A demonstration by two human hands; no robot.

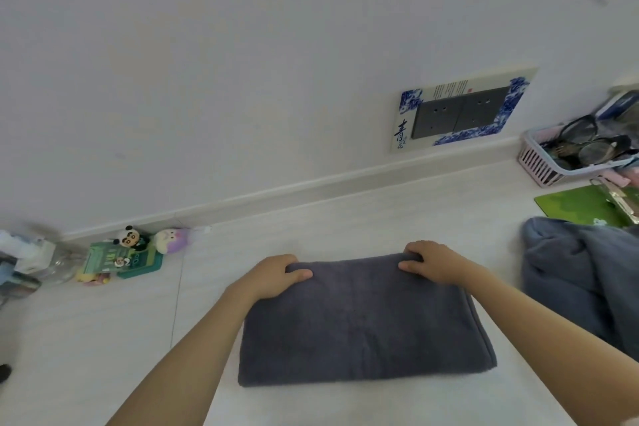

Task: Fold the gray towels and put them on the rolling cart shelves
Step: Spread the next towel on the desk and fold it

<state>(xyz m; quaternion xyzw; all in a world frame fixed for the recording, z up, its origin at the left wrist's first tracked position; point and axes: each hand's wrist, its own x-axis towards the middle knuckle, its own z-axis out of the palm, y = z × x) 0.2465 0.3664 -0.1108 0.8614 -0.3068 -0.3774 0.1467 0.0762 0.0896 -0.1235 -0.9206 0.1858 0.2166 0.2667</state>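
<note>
Lying flat on the desk point(103, 339) between both forearms, the folded gray towel point(363, 325) has its far edge pinched by the left hand point(276, 275) and right hand point(432, 261). Right of the right hand sits a heap of unfolded towels point(584, 284); beyond it, a pink basket point(539, 162).

Folded towel point(363, 322) sits mid-counter point(103, 322), towel pile point(581, 280) to its right, basket point(553, 162) behind that, toys point(138, 245) far left.
</note>
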